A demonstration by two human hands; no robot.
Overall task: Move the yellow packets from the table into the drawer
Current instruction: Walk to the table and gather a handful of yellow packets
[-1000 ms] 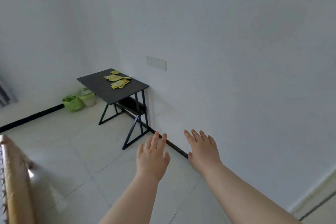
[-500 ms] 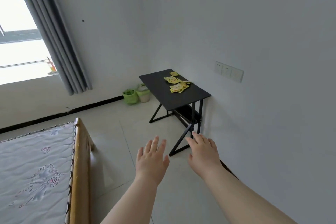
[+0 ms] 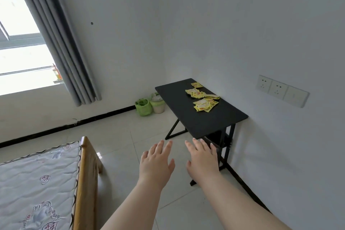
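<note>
A white wall [image 3: 261, 24] fills the right of the view, with a row of sockets [image 3: 281, 90] at about three o'clock. A bed [image 3: 37, 183] with a wooden frame sits at eight o'clock, and a grey curtain [image 3: 61, 43] hangs beside a bright window at ten o'clock. The black table [image 3: 196, 119] stands against the wall at about two o'clock from centre. Two small bins [image 3: 149, 105] sit on the floor beside its far end. The left hand [image 3: 155, 166] and right hand [image 3: 202, 162] are stretched out palm down side by side over the floor, fingers spread loose and holding nothing. The yellow packets [image 3: 202, 97] lie scattered on the wall side of the tabletop, at twelve o'clock from the right hand's fingertips [image 3: 196, 141] and well apart from them.
</note>
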